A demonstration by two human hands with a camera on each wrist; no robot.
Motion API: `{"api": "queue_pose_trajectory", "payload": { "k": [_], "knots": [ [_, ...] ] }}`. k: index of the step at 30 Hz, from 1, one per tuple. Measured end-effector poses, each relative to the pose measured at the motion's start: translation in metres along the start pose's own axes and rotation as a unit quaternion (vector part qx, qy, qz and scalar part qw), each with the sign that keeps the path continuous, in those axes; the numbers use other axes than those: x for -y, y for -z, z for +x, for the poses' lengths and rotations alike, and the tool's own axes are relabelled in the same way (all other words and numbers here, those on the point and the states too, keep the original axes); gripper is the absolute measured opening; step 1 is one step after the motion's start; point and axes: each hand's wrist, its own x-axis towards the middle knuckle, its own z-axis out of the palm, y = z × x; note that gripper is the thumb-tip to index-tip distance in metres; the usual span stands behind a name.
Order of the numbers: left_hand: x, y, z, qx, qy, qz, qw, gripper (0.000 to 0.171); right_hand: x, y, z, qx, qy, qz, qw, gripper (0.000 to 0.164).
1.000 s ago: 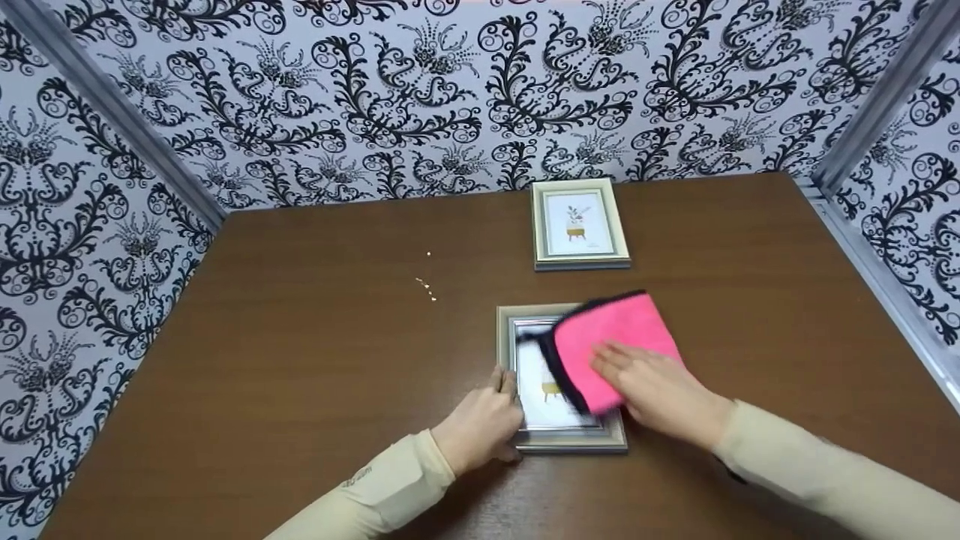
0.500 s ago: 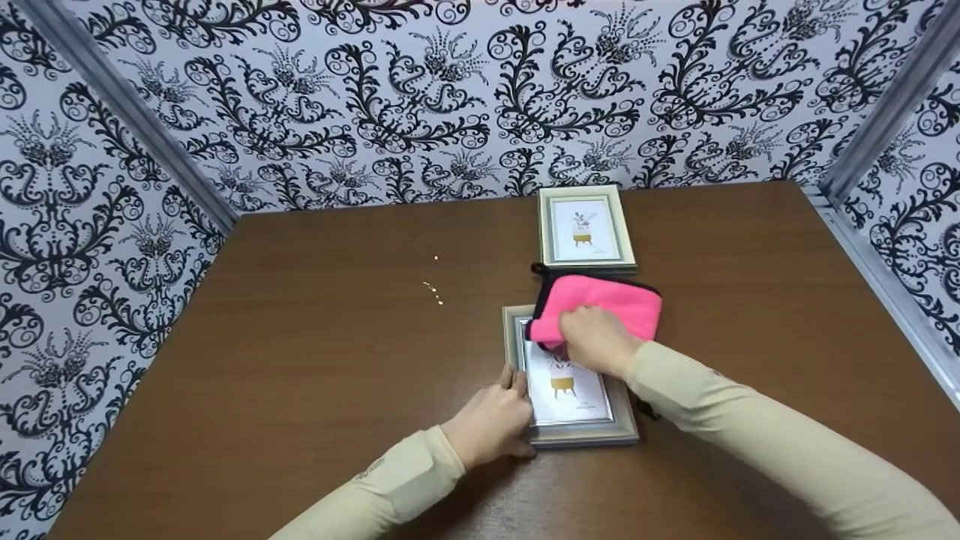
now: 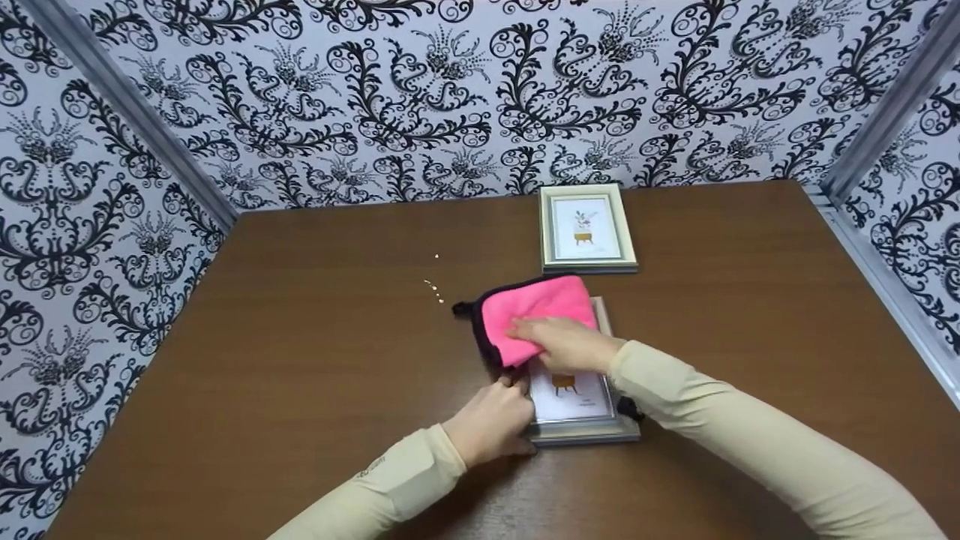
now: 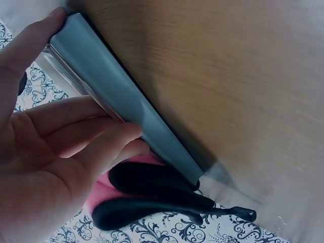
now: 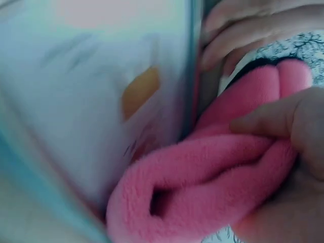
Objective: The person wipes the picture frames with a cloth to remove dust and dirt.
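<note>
A picture frame [image 3: 585,430] with a print of a small stool-like stand lies face up on the table. My left hand [image 3: 491,421] holds its left side; in the left wrist view the thumb is at one corner and the fingers [image 4: 121,139] bend over the edge. My right hand [image 3: 574,343] grips a folded pink microfiber cloth [image 3: 536,304] with black edging, spread over the upper part of the frame. In the right wrist view the thumb presses into the fold of the plush cloth [image 5: 202,172], which lies along the glass. The cloth hides the frame's top left corner.
A second, similar picture frame [image 3: 589,265] lies behind, near the patterned wall [image 3: 420,97]. Several tiny light crumbs [image 3: 435,291] are on the brown table [image 3: 322,337] to the left. Metal posts [image 3: 885,112] stand at the back corners.
The cloth in my right hand has swept from the frame's right side up to its top, then left past its upper left edge. My left hand stays on the frame's left side.
</note>
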Motion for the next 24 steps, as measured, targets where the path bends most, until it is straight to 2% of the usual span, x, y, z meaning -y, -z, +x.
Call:
{"api": "queue_pose_trajectory", "payload": {
  "k": [3, 6, 10, 12, 15, 19, 24],
  "knots": [
    [0.001, 0.002, 0.000, 0.002, 0.003, -0.011, 0.9999, 0.035, -0.009, 0.004, -0.010, 0.024, 0.011, -0.015, 1.000, 0.056],
    [0.001, 0.004, 0.001, 0.005, 0.007, -0.019, 0.9998, 0.033, -0.018, 0.008, -0.022, 0.031, 0.007, -0.055, 0.998, 0.055],
    [0.000, 0.005, 0.004, 0.011, 0.011, -0.024, 0.9996, 0.032, -0.028, 0.008, -0.036, 0.001, -0.009, -0.132, 0.991, 0.051],
    [0.000, 0.005, 0.004, 0.012, 0.011, -0.023, 0.9996, 0.032, -0.029, 0.006, -0.042, -0.023, -0.035, -0.164, 0.986, 0.046],
    [0.000, 0.005, 0.005, 0.013, 0.008, -0.013, 0.9998, 0.033, -0.026, 0.001, -0.048, -0.059, -0.081, -0.215, 0.971, 0.035],
    [-0.001, 0.005, 0.004, 0.016, 0.010, 0.006, 0.9998, 0.036, -0.016, -0.004, -0.049, -0.079, -0.130, -0.258, 0.954, 0.027],
    [-0.004, 0.005, 0.004, 0.018, 0.015, 0.006, 0.9997, 0.037, -0.004, -0.009, -0.042, -0.091, -0.169, -0.251, 0.949, 0.020]
  ]
}}
